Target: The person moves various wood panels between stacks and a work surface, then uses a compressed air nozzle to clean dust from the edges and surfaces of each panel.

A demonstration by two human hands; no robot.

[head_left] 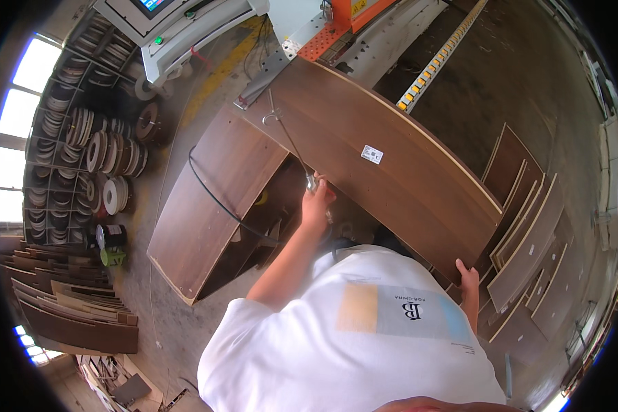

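My left hand [314,206] is closed round the handle of an air blow gun [294,145] with a long thin metal nozzle. The nozzle reaches over a long brown wood-grain board [419,196], which carries a small white label [372,154]. At the board's near right corner, my right hand [467,277] grips the edge, thumb on top; its other fingers are mostly hidden. The board's far left end lies at an orange and grey machine [321,42]. Left of the board stands a brown open-sided box-like stand [216,196], with a dark hose [211,189] looped over it.
Brown panels [529,240] lean in a stack at the right. A rail with yellow rollers [432,67] runs beyond the board. Racks of edge-banding rolls [106,151] line the left, above stacked boards [75,309]. A control panel [141,20] stands at the far left.
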